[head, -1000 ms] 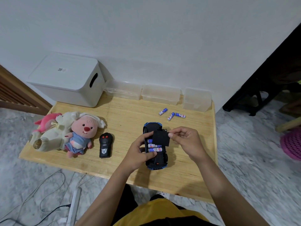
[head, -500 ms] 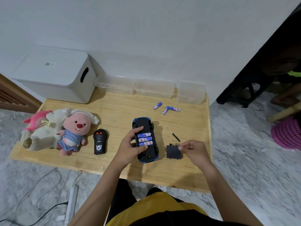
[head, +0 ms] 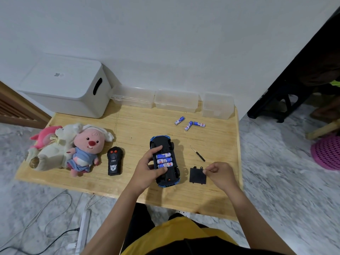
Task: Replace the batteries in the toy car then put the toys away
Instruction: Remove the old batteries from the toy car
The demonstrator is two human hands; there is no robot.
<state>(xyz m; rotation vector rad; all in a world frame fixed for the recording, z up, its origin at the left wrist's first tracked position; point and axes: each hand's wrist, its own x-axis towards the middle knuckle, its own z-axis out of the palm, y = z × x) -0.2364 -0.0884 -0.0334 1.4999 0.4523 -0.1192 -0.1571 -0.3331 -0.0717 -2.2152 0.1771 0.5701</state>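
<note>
A blue toy car (head: 161, 142) lies upside down on the wooden table (head: 138, 126). Its battery compartment is open, with three blue-and-white batteries (head: 164, 160) in it. My left hand (head: 147, 170) grips the car from the left, thumb and fingers around the compartment. The black battery cover (head: 197, 175) lies flat on the table right of the car. My right hand (head: 220, 173) pinches its upper right corner. Three loose batteries (head: 188, 125) lie farther back. A small screwdriver (head: 197, 153) rests between them and the cover.
A black remote (head: 114, 161) and several plush toys (head: 86, 148) lie at the left. A lidded white bin (head: 64, 85) and three clear containers (head: 176, 100) line the wall. A pink basket (head: 327, 153) and a power strip (head: 82, 230) sit on the floor.
My right hand lifted the black cover off the car's compartment and set it down on the table to the right. The left hand stayed on the car.
</note>
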